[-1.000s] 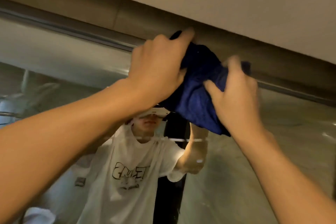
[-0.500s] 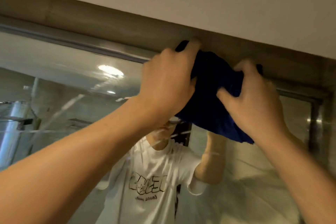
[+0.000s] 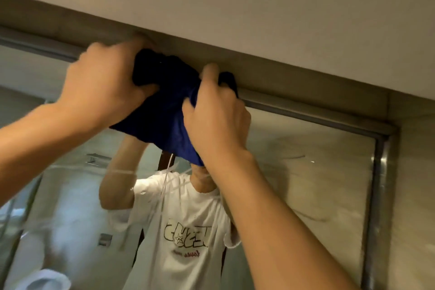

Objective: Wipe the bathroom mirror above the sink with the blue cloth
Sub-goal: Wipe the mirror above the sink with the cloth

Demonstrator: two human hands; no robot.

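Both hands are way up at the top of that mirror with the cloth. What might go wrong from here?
The bunched dark blue cloth sits at the mirror's metal top frame, so it may rub the frame more than the glass. The left hand and right hand grip only its upper part; the hanging end may slip or leave streaks.

Warm, dim indoor light fills the view. The left hand [image 3: 103, 82] smears with motion blur, and the mirror [image 3: 306, 172] below both hands shows streaky, soft reflections. Straight edges bow toward the corners.
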